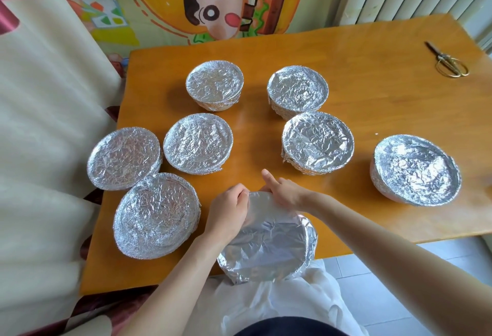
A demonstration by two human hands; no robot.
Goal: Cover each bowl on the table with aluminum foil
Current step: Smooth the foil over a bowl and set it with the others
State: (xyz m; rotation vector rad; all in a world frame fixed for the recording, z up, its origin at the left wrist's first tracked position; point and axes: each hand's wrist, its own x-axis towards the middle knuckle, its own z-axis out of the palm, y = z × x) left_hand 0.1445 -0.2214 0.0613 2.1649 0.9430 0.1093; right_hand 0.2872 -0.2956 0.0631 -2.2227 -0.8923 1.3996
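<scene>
head view: left hand (228, 211) and right hand (285, 192) pinch far edge of light, tear-prone foil (266, 245); grip gently there.

No writing, number, brand or sign is legible. The cartoon picture (213, 2) behind the table (372, 112) shows only drawing; the foil (266, 242) over the bowls (384, 193) and the scissors (447, 61) bear no readable marks.
</scene>
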